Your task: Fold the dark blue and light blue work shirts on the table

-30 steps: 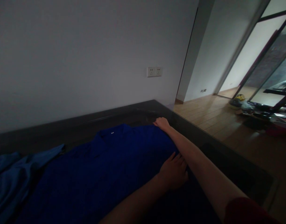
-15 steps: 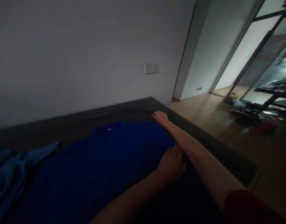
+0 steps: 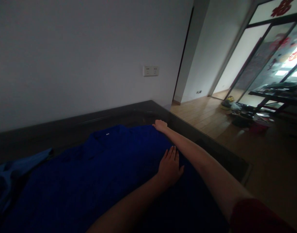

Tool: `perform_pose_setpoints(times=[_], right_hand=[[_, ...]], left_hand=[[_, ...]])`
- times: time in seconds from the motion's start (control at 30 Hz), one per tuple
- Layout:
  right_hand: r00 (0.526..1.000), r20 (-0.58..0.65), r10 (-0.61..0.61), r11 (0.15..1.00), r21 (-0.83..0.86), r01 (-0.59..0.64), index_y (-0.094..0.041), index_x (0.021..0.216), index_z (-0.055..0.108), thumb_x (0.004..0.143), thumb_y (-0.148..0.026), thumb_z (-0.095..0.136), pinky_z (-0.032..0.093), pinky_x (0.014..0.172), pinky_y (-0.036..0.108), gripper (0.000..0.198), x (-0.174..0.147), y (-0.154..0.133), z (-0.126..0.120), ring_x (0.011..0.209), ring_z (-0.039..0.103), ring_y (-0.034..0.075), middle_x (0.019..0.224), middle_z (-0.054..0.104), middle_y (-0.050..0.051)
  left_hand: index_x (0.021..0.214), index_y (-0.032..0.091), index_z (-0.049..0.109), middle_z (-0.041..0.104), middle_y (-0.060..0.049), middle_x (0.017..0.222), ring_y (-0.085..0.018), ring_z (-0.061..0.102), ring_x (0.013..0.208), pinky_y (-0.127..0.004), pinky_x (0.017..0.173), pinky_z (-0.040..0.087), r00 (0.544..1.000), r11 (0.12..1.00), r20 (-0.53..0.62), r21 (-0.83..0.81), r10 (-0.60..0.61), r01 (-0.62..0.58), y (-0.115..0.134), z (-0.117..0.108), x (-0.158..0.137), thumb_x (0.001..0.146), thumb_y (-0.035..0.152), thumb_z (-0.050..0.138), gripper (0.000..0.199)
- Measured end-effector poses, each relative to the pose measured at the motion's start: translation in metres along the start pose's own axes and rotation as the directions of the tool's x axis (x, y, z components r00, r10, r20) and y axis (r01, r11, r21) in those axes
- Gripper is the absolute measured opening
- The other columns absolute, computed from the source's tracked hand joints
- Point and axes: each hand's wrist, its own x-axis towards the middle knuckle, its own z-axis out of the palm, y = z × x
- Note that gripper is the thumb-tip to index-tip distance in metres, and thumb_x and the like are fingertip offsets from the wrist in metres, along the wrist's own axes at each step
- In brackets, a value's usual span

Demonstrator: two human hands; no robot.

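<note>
The fingers [image 3: 172, 151] of the left hand [image 3: 169, 166] are straight and spread slightly, lying flat, palm down, with the thumb held out to the side. The right hand [image 3: 160, 125] is farther forward, its fingers bent at the far right corner of the cloth; in this dim light I cannot tell whether they pinch the fabric or only rest at its edge.

Under the left hand is the deep blue collared fabric shirt [image 3: 129, 158], spread out broadly with its collar [image 3: 96, 142] toward the wall and a small white rectangular label [image 3: 107, 134] inside the neck. Its right edge runs beneath or beside the right forearm [image 3: 194, 155], which leads back to a dark red cloth sleeve [image 3: 252, 213]. The left forearm [image 3: 131, 200] crosses the lower part of the shirt.

The shirt lies on a dark, glossy desk [image 3: 144, 111], and near its left side is a crumpled, lighter blue cloth garment [image 3: 19, 165], cut off by the edge of the view. Behind the desk rises a plain pale wall [image 3: 78, 58] with a white double socket plate [image 3: 151, 71].

To the right, well apart from the hands, are a light brown plank floor [image 3: 194, 115], a pinkish-red tub [image 3: 259, 126] among blurred clutter, and a dark-framed glass partition [image 3: 262, 42] with a red cut-out decoration [image 3: 282, 8] at the top.
</note>
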Motion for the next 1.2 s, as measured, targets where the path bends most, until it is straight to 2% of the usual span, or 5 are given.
perform_pose_setpoints(times=[0.43,0.7,0.93,1.07,1.2], right_hand=[[0.995,-0.099,-0.009,1.000,0.001,0.009,-0.013,0.120,0.046,0.099,-0.036,0.031,0.046,0.080,0.038,0.034,-0.001,-0.008,0.019,0.104,0.063,0.028,0.111,0.065,0.019],[0.982,-0.162,-0.093,0.996,-0.025,0.090,-0.016,0.120,0.046,0.099,-0.036,0.030,0.045,0.081,0.038,0.033,-0.004,-0.006,0.026,0.099,0.064,0.028,0.106,0.068,0.017],[0.966,-0.234,-0.107,0.993,0.025,0.116,-0.016,0.111,0.054,0.097,-0.032,0.035,0.042,0.088,0.039,0.028,-0.001,-0.003,0.033,0.105,0.060,0.027,0.111,0.065,0.017],[0.956,-0.282,-0.078,0.985,0.124,0.117,-0.015,0.104,0.057,0.095,-0.036,0.041,0.043,0.085,0.038,0.028,0.006,0.006,0.023,0.104,0.059,0.028,0.111,0.064,0.017],[0.946,-0.321,-0.047,0.956,0.259,0.135,-0.017,0.104,0.056,0.099,-0.037,0.026,0.046,0.076,0.028,0.037,0.008,0.032,-0.012,0.091,0.064,0.019,0.100,0.067,0.011]], left_hand=[[0.141,0.000,0.031,0.030,-0.019,0.150,-0.026,0.020,0.142,-0.039,0.117,0.018,0.999,1.000,0.036,0.025,0.009,-0.010,0.001,0.007,0.001,0.094,0.045,0.024,0.065],[0.140,0.002,0.031,0.034,-0.018,0.148,-0.026,0.024,0.140,-0.042,0.115,0.023,0.999,1.000,-0.021,0.010,0.024,-0.024,0.002,0.010,-0.002,0.093,0.040,0.030,0.061],[0.135,0.011,0.042,0.044,-0.012,0.143,-0.024,0.032,0.137,-0.044,0.116,0.022,0.995,0.994,-0.026,-0.040,0.100,-0.101,-0.001,0.009,-0.002,0.092,0.038,0.035,0.051],[0.135,0.013,0.043,0.044,-0.011,0.143,-0.023,0.033,0.137,-0.043,0.116,0.024,0.992,0.994,-0.071,-0.026,0.104,-0.106,0.003,0.003,-0.002,0.091,0.038,0.039,0.051],[0.137,0.009,0.041,0.044,-0.014,0.143,-0.024,0.036,0.135,-0.043,0.113,0.027,0.993,1.000,-0.121,0.013,0.001,0.000,0.000,-0.011,0.002,0.093,0.038,0.037,0.053]])
